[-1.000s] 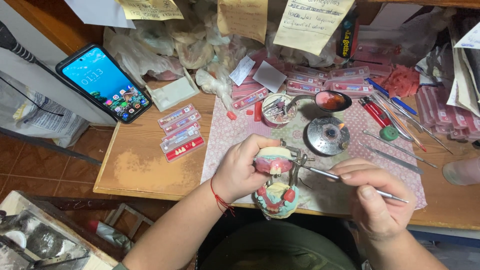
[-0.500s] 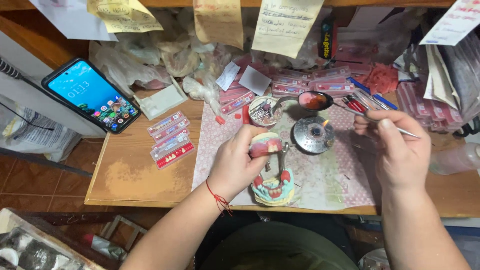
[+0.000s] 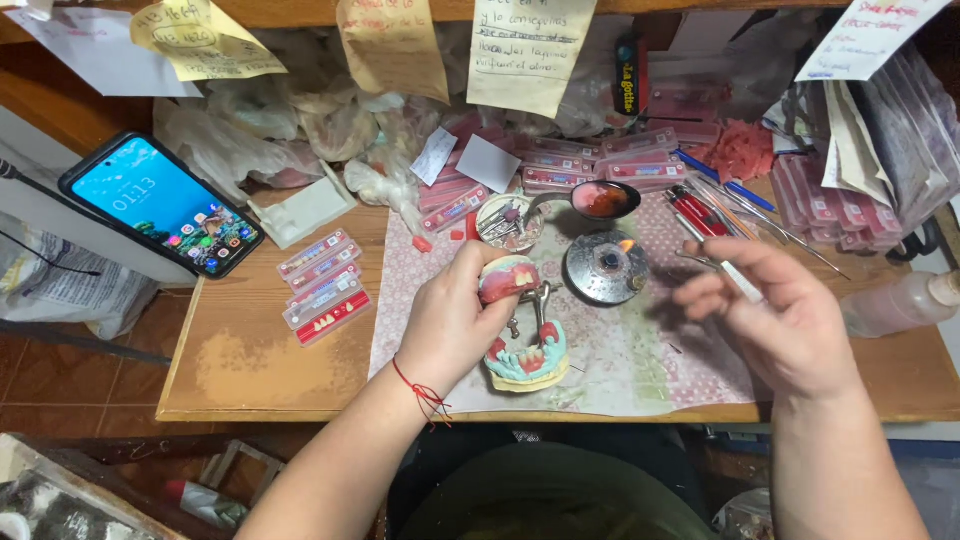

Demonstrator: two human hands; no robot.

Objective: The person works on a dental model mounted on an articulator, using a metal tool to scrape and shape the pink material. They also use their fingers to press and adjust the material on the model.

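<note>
my left hand (image 3: 455, 315) is closed around the upper part of the denture model (image 3: 522, 330), a hinged articulator carrying pink wax gums with teeth on pale green bases; it stands at the front of the worktop (image 3: 250, 360) on the patterned pink mat (image 3: 640, 350), much where it stood half a second ago, and the grip has not changed. my right hand (image 3: 785, 320) has changed: a second ago it was low beside the model with the tool tip at the wax, half a second ago it was raised toward the back right, and now it hangs over the right side of the mat, apart from the model, fingers pinched on a thin metal instrument (image 3: 722, 268) whose end points toward the round metal burner (image 3: 605, 268). a small flame shows at the top of the burner. behind it sits a spoon-like ladle of red wax (image 3: 605, 200), with a small round dish (image 3: 507, 222) just to its left. left of the mat lie strips of spare teeth (image 3: 322, 292), and a lit phone (image 3: 160, 203) leans at the far left. a clear plastic bottle (image 3: 900, 300) lies at the right edge.
</note>
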